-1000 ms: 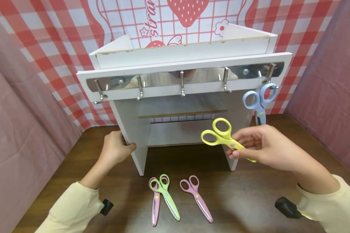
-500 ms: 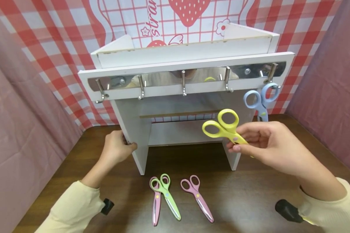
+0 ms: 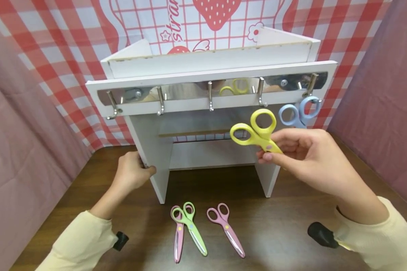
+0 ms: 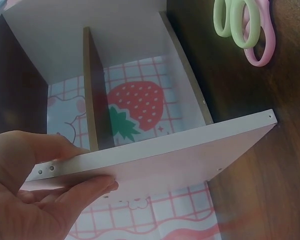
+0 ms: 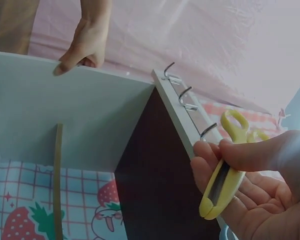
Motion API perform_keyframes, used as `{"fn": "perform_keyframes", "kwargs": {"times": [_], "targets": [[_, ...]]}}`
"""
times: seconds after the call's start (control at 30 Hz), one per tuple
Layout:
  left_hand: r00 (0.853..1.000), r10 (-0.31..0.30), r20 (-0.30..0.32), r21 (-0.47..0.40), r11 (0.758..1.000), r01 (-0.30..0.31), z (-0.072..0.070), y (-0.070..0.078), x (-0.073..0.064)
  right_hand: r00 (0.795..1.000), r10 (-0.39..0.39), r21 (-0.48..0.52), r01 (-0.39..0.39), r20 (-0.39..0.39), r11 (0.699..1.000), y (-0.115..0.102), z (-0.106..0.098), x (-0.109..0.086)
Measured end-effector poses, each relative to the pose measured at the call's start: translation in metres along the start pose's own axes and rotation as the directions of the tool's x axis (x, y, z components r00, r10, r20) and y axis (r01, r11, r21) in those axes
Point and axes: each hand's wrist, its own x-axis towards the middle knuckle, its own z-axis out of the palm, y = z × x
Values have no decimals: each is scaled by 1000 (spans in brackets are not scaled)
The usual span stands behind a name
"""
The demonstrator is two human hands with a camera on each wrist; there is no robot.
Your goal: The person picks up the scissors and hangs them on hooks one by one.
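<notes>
Currently, yellow scissors (image 3: 262,140) sit pinched in the right hand (image 3: 313,160).

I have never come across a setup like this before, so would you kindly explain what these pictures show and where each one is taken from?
There is no machine here, only a person's bare left hand and right hand. The wide picture comes from a camera worn on the head, looking forward and down; the other two come from cameras on each wrist. The left hand grips a side panel of a white shelf unit. The right hand holds yellow scissors by the blade part, handle loops upward. Blue scissors hang from the rightmost hook. On the brown table lie green scissors overlapping one pink pair, with another pink pair beside them.
</notes>
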Motion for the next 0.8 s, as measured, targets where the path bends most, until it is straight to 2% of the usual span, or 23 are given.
{"fn": "perform_keyframes", "kwargs": {"times": [0.27, 0.4, 0.53, 0.8], "targets": [[1000, 0, -3, -6, 1000, 0, 1, -1, 0, 997, 62, 53, -59, -49, 997, 2, 0, 4], [1000, 0, -3, 0, 1000, 0, 0, -1, -1, 994, 91, 98, -85, -58, 992, 4, 1, 6], [1000, -9, 0, 10, 1000, 9, -1, 0, -2, 989, 137, 96, -131, -57, 987, 6, 2, 8], [1000, 9, -13, 14, 1000, -8, 0, 1, -1, 986, 154, 173, -140, -68, 975, 9, 3, 13]]}}
